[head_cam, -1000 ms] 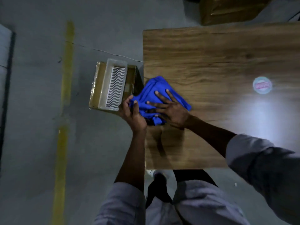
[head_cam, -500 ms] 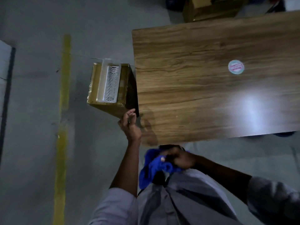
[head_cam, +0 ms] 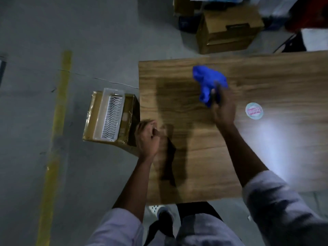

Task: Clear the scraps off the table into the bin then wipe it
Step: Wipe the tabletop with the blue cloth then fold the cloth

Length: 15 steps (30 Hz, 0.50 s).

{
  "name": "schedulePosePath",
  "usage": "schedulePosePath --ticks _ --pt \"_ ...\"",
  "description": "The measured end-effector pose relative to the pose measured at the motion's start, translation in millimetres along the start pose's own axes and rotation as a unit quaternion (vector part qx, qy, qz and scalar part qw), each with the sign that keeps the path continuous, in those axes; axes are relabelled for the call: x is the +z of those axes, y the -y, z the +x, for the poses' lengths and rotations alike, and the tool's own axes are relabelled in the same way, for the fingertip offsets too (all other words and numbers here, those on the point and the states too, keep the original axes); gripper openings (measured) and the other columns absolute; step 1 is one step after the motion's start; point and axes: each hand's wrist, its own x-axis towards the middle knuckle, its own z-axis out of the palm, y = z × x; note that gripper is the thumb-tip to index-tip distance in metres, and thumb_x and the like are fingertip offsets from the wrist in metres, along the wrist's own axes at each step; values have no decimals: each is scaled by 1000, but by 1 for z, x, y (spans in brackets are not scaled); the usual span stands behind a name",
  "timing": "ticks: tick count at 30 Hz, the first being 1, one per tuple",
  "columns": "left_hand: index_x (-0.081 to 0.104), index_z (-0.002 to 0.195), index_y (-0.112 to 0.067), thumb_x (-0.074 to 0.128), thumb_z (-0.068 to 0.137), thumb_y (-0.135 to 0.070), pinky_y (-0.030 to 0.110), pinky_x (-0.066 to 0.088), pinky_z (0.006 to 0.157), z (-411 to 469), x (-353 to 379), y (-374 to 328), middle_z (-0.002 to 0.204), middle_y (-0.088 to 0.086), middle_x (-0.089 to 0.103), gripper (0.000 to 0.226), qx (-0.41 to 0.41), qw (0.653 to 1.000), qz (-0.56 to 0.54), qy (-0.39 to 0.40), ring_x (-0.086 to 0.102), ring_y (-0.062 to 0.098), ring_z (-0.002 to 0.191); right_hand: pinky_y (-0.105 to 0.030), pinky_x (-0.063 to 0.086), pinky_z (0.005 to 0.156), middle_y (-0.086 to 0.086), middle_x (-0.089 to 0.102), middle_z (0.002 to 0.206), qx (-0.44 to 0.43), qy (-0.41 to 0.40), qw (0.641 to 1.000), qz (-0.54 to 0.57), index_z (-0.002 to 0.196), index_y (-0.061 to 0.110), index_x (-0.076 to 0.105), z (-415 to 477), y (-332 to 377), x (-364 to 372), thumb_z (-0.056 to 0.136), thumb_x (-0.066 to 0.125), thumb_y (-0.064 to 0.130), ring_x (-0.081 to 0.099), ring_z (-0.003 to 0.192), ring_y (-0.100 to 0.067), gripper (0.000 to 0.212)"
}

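floor: grey, with a yellow line well left of the table. table: wood grain, with a glare patch on its right part. far brown box: on the floor beyond the table's far edge. near brown box: on the floor against the table's left edge, with a white slotted tray lying on top. blue cloth: bunched over the table's far-left area; motion blur, cannot tell whether it touches the top. right hand: near the table's middle, fingers curled around the cloth's near end. left hand: at the table's left edge, fingers curled into the palm; cannot tell if anything is inside. round sticker: on the table, just right of the right hand.
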Motion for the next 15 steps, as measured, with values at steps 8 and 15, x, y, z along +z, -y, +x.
schedulePosePath --ticks 8,15 --pt "61 140 -14 49 92 -29 57 24 121 100 44 10 158 11 44 52 35 991 125 35 33 34 150 -90 -2 104 -16 -17 172 82 177 930 -311 163 48 1 35 -30 103 80 24 97 -17 153 -54 100" --pt "49 150 -14 45 100 -25 50 15 126 105 57 12 165 10 31 51 75 976 204 5 21 30 155 -88 -3 106 -12 -3 174 -3 145 928 -344 162 52 11 133 -22 142 93 21 84 -8 156 -52 77"
